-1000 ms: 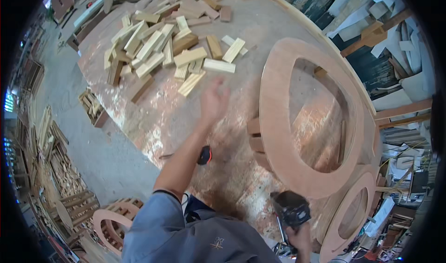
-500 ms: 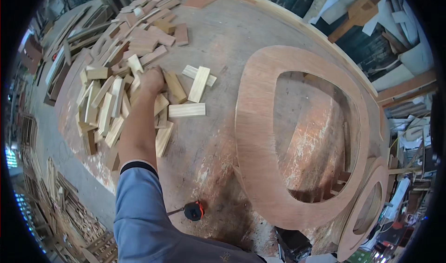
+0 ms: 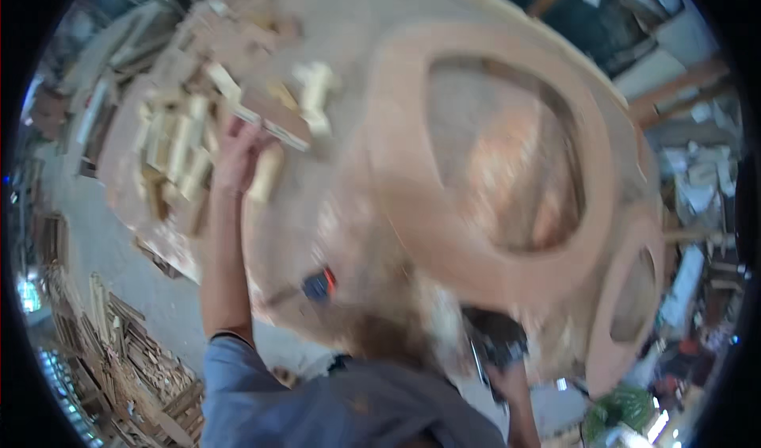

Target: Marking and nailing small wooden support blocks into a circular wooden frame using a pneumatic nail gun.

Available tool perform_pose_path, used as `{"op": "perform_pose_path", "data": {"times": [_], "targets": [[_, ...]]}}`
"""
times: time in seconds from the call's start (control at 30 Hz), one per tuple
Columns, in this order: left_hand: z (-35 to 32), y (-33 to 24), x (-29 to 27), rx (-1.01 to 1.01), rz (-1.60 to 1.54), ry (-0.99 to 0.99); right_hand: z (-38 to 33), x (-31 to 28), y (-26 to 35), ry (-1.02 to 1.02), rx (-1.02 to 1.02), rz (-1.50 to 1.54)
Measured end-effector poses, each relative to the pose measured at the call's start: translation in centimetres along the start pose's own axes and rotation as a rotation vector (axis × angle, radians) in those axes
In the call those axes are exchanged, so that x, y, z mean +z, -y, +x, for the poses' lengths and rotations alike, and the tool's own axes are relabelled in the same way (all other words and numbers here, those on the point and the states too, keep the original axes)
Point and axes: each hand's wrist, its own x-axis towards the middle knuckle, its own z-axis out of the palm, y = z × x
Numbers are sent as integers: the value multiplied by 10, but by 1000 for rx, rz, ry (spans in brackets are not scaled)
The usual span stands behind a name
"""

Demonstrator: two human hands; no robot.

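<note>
Left grip (image 3: 236,156) curled round pale wooden block (image 3: 265,172), right grip (image 3: 507,373) clutching dark tool (image 3: 495,341).

Pale cream and light tan across the heap of small wooden blocks (image 3: 178,151), a few in darker brown. One pale yellowish block (image 3: 266,172) by the left hand (image 3: 235,156). Warm reddish-brown, salmon-tinged, on the large oval wooden frame (image 3: 491,171), same tone on the smaller frame (image 3: 634,305) at lower right. Dusty pinkish beige over the worktable (image 3: 317,234), mottled with lighter sawdust. Red and dark blue on a small object (image 3: 320,284) near the table's edge. Black on the tool (image 3: 495,345) above the right hand (image 3: 507,381). Grey-blue on the sleeve (image 3: 230,369). Grey on the floor (image 3: 103,242); a green patch (image 3: 622,412) at bottom right.
</note>
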Motion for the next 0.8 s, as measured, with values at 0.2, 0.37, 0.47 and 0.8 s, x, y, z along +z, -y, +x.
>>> {"op": "perform_pose_path", "data": {"times": [0.2,0.37,0.47,0.8], "targets": [[-188,86,116,-89,630,-94,11,-6,-3,112,-94,174],[-293,180,211,-30,802,-250,-17,-33,-49,95,-119,412],[-311,204,242,-14,894,-344,-30,-58,-92,87,-316,240],[-303,231,257,222,893,-441,-55,-114,-72,28,-398,-41]]}}
